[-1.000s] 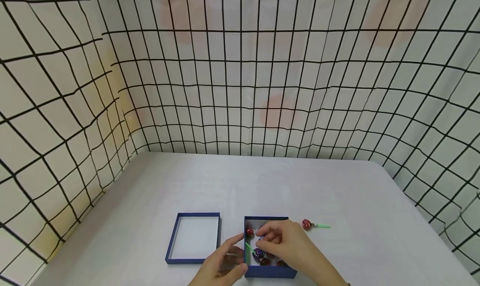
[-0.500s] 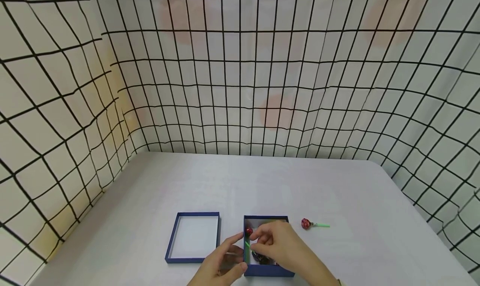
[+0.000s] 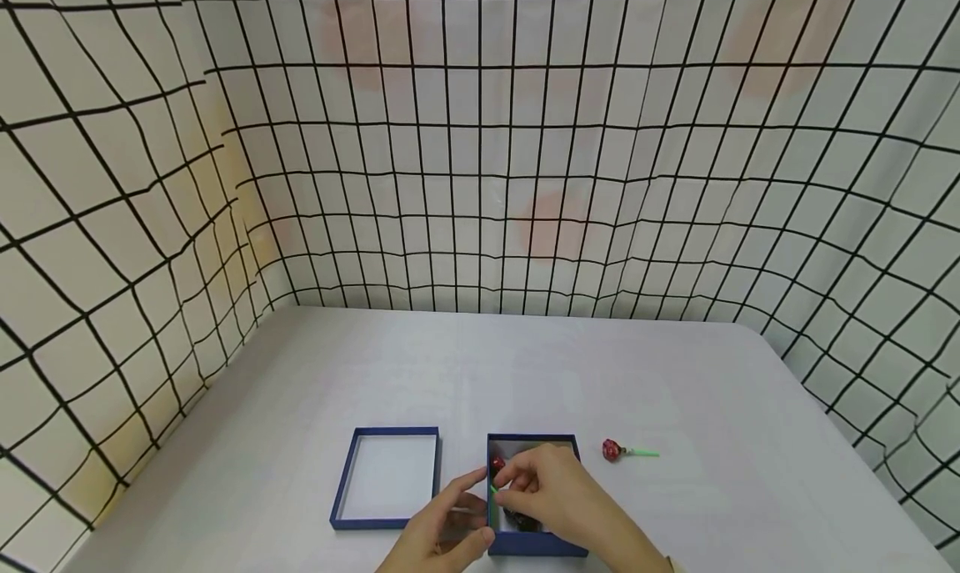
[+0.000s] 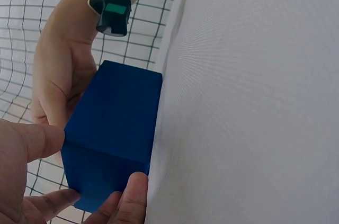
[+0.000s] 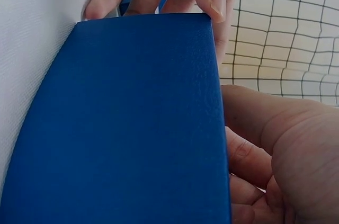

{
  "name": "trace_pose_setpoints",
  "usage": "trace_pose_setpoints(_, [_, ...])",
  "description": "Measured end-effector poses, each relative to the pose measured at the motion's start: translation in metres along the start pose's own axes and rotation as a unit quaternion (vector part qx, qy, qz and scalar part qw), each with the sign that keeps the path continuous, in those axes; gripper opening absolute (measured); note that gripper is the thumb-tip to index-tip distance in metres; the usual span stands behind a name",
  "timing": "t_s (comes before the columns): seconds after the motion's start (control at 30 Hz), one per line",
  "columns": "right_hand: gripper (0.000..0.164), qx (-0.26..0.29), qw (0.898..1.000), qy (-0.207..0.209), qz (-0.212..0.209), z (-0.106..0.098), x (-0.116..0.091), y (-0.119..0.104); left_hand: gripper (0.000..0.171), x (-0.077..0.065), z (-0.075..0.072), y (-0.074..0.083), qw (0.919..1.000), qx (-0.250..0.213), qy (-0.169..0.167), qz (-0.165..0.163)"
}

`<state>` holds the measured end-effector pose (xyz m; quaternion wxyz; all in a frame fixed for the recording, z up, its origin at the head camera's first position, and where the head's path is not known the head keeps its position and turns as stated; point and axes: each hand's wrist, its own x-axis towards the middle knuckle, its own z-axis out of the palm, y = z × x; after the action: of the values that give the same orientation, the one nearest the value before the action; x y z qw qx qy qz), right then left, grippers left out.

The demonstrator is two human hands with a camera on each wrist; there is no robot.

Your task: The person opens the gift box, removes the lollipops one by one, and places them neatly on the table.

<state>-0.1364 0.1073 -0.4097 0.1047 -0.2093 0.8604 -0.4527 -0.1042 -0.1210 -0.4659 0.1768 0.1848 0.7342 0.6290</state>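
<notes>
A blue box (image 3: 536,544) sits before me, its inside facing up. My left hand (image 3: 442,527) rests against its left wall, index fingertip and thumb right at the edge; in the left wrist view, spread fingers (image 4: 137,195) touch the blue side. My right hand (image 3: 555,490) reaches into the box with fingers curled, thumb and index close together by the left wall at a lollipop's green stick (image 3: 493,490). Most of that lollipop is hidden by the hand. A red candy (image 3: 497,464) lies in the far left corner, and a dark-wrapped lollipop (image 3: 520,520) lies near the front wall.
Left of the box lies its blue-rimmed lid (image 3: 386,477), white inside facing up. One red lollipop (image 3: 612,450) with a green stick lies on the white table (image 3: 480,373) to the right. White walls with a black grid (image 3: 480,181) surround the table.
My right hand has shifted slightly left inside the box, covering more of the green stick and dark lollipop. My left hand stays against the box.
</notes>
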Motion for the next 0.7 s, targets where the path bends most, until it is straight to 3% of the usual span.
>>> trace_pose_setpoints(0.7, [0.009, -0.038, 0.999, 0.005, 0.010, 0.0009, 0.0066, -0.0052, 0.065, 0.0019, 0.0002, -0.0052, 0.9997, -0.011, 0.007, -0.022])
